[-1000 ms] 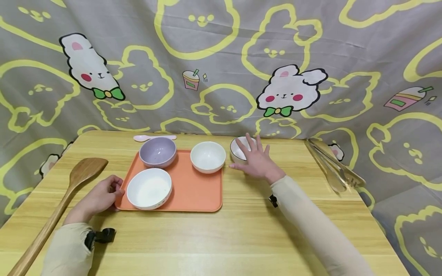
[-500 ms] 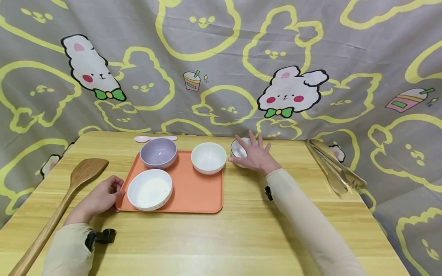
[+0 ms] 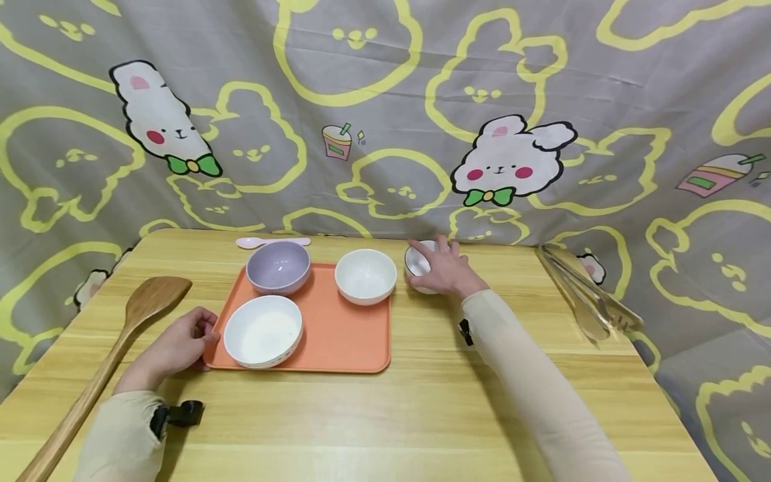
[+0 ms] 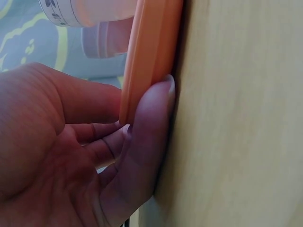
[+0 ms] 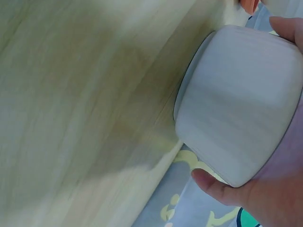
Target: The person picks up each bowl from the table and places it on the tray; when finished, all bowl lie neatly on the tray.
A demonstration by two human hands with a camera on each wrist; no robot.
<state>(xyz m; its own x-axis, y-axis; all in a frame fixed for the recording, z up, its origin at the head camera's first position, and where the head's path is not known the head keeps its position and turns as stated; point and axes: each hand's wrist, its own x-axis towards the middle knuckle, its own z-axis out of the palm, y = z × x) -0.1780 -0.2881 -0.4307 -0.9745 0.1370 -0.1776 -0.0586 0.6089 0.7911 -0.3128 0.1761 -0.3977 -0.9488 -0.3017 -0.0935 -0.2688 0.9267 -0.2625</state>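
Note:
My left hand (image 3: 179, 345) pinches the left edge of an orange tray (image 3: 346, 338). In the left wrist view, fingers (image 4: 151, 111) lie under and over the tray's rim. Three bowls sit on the tray: a purple bowl (image 3: 278, 269) at back left, a white bowl (image 3: 263, 333) at front left and a pale bowl (image 3: 365, 278) at back right. Right of the tray, my right hand (image 3: 450, 269) grips a small dark-rimmed white bowl (image 3: 419, 258) from above. The right wrist view has thumb and fingers spread across this bowl (image 5: 236, 99), its base close to the table.
A long wooden spatula (image 3: 129, 325) lies on the left of the table (image 3: 421, 415). Behind the purple bowl is a pink spoon (image 3: 274, 242). Metal utensils (image 3: 587, 294) lie at the right edge, and a patterned curtain (image 3: 385, 120) hangs along the back.
My right hand's spread fingers have drawn in and closed around the dark-rimmed bowl. The left hand stays at the tray's edge, and the tray with its bowls has not moved.

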